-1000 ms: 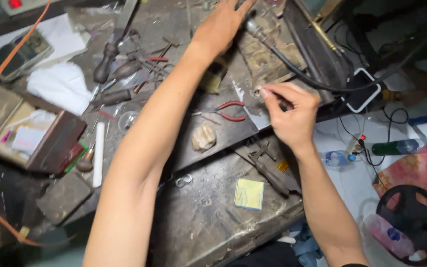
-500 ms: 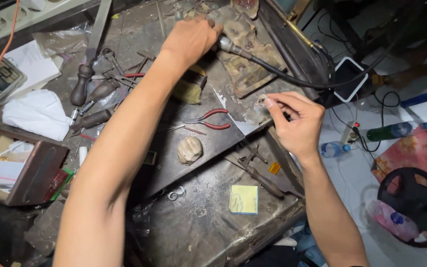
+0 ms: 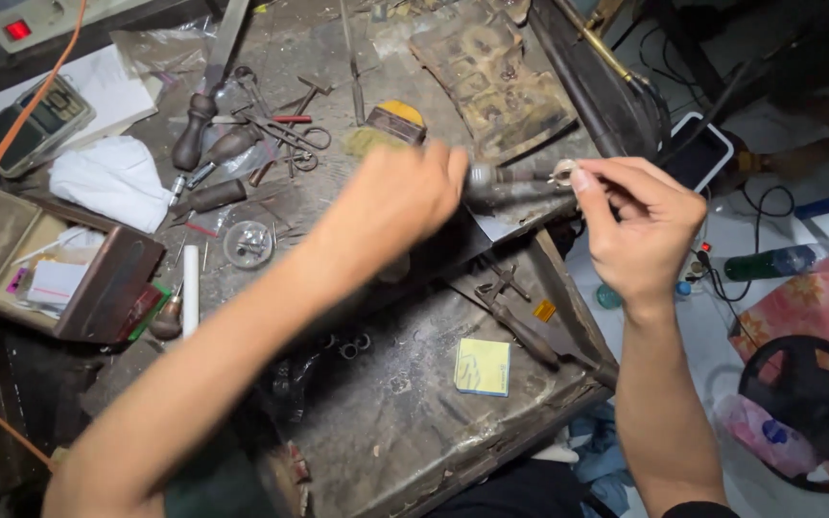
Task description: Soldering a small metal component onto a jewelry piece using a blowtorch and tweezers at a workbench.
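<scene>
The left hand [image 3: 400, 197] is blurred, its fingers curled shut around the grip of a slim metal tool [image 3: 515, 177] that points toward three o'clock. The right hand [image 3: 640, 225] pinches a small metal ring [image 3: 562, 172] between thumb and forefinger, right at the tool's tip — ring and tip look to be touching, above the desk [image 3: 405, 403].

At nine o'clock from the hands an open brown box [image 3: 98, 293] holds papers and small cards. A small clear round dish [image 3: 248, 244] with tiny metal bits sits just beside it, toward the hands. At six o'clock a yellow square notepad [image 3: 483, 366] lies flat on the desk. At eleven o'clock a grey scale [image 3: 35, 125] rests on white paper, with wooden-handled tools [image 3: 208, 153] near it. At three o'clock a green bottle [image 3: 769, 261] lies on the floor — lower right, a black round fan [image 3: 808, 408].
</scene>
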